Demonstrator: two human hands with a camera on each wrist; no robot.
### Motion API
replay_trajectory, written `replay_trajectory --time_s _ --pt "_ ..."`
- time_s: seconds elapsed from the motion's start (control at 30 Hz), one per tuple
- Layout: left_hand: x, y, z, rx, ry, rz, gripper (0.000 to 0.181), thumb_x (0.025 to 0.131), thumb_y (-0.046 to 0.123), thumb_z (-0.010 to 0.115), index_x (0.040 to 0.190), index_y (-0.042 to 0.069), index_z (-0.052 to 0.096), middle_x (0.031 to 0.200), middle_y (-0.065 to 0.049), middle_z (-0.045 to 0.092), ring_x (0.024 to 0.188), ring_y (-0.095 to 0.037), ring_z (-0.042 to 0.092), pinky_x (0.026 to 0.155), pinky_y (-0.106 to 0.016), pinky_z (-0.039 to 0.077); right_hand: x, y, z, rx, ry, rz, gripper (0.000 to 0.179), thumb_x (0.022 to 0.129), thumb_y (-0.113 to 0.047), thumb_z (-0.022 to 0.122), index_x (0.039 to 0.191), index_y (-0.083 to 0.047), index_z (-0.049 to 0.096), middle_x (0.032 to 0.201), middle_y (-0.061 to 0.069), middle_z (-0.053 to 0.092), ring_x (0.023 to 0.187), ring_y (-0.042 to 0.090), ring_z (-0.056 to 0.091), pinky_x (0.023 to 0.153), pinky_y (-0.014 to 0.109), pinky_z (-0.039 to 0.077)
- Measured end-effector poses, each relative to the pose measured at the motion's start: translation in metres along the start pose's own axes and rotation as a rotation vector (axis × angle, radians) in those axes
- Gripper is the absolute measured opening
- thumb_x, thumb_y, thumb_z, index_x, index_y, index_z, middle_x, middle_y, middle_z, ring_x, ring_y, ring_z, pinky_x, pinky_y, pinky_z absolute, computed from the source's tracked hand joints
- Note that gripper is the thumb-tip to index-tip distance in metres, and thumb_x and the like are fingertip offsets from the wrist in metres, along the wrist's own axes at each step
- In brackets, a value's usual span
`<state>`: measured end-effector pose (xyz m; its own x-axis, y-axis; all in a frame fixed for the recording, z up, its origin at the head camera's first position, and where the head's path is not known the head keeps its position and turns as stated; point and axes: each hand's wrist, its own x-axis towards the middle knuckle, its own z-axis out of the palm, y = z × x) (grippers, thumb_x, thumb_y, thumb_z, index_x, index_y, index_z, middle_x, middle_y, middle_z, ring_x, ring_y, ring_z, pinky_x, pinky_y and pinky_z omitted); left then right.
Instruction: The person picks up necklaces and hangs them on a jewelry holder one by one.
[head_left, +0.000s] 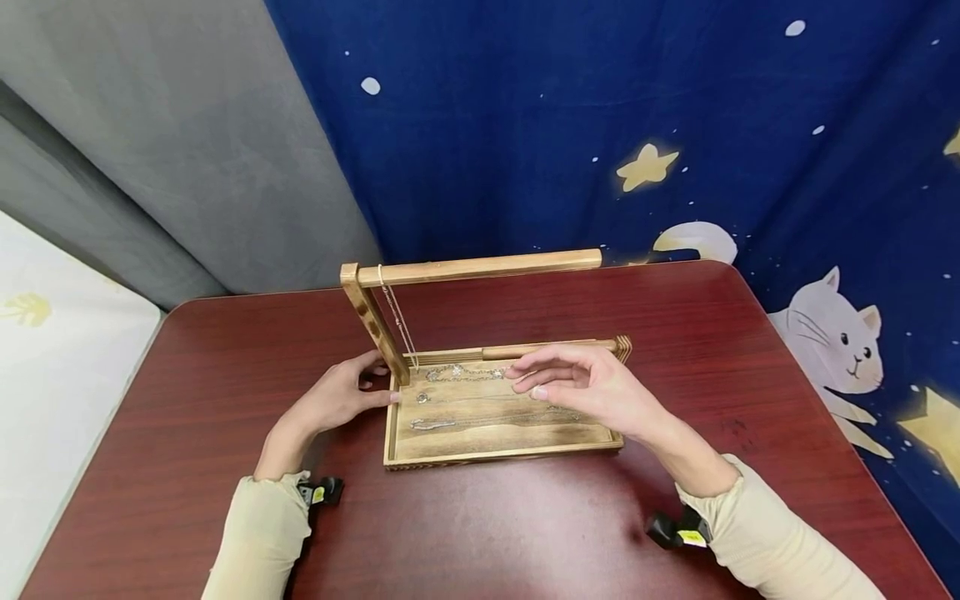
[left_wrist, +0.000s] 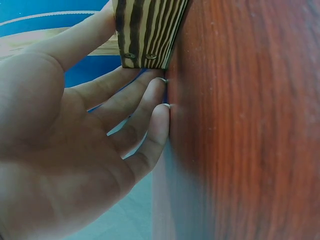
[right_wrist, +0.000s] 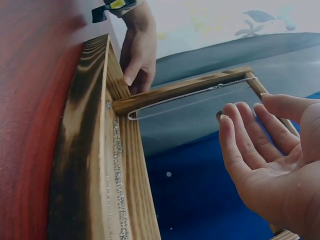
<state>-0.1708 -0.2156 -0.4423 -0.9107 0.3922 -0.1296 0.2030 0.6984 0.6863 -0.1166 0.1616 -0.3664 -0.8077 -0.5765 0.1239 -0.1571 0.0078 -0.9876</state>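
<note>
Left grip (left_wrist: 82,132) touches rectangular tray (head_left: 502,456) (dark-striped wood).

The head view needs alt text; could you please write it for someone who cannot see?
A person's left hand touches the left end of a wooden tray; the right hand hovers over it. A necklace hangs from a raised wooden bar, silvery chains lie in the tray, and the table is reddish.
</note>
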Motion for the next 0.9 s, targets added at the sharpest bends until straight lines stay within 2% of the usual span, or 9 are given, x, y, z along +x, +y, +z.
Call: replay_trajectory --time_s 0.3,0.53,0.67,0.77,0.9 --pt "0.001 0.0 0.0 -0.003 -0.005 -0.005 0.067 0.089 0.029 0.077 0.142 0.0 0.049 0.123 -0.018 0.065 0.109 -0.032 0.063 0.095 -0.049 0.046 -0.007 0.019 0.003 -0.052 0.01 0.0 0.034 0.093 0.006 0.063 0.126 -0.001 0.065 0.121 0.011 0.069 0.109 0.032 0.067 0.089 0.033 0.053" --pt "0.0 0.001 -0.001 0.001 -0.004 0.005 0.066 0.089 0.03 0.077 0.14 -0.001 0.05 0.122 -0.018 0.065 0.107 -0.032 0.063 0.094 -0.049 0.047 -0.012 0.032 0.005 -0.076 0.052 0.037 0.031 0.093 0.0 0.067 0.124 -0.005 0.067 0.119 0.009 0.07 0.106 0.029 0.066 0.088 0.031 0.053" --pt "0.0 0.0 0.0 0.001 -0.003 0.002 0.064 0.089 0.03 0.077 0.139 0.0 0.051 0.121 -0.018 0.065 0.108 -0.032 0.063 0.094 -0.049 0.047 -0.013 0.036 0.006 -0.09 0.062 0.061 0.032 0.092 0.0 0.067 0.124 -0.002 0.066 0.118 0.009 0.069 0.106 0.034 0.065 0.087 0.03 0.053" --pt "0.0 0.001 0.001 -0.002 0.001 -0.006 0.063 0.088 0.029 0.078 0.139 0.001 0.052 0.121 -0.018 0.066 0.108 -0.032 0.063 0.094 -0.049 0.047 -0.014 0.04 0.006 -0.093 0.06 0.071 0.033 0.092 0.003 0.066 0.125 0.0 0.065 0.119 0.014 0.069 0.106 0.04 0.063 0.086 0.029 0.053" --pt "0.0 0.001 0.001 -0.007 0.003 -0.011 0.063 0.088 0.029 0.078 0.138 0.001 0.053 0.121 -0.018 0.065 0.109 -0.033 0.063 0.094 -0.049 0.047 -0.014 0.044 0.006 -0.101 0.066 0.075 0.033 0.091 0.005 0.066 0.123 -0.002 0.067 0.118 0.017 0.069 0.105 0.044 0.062 0.083 0.028 0.053"
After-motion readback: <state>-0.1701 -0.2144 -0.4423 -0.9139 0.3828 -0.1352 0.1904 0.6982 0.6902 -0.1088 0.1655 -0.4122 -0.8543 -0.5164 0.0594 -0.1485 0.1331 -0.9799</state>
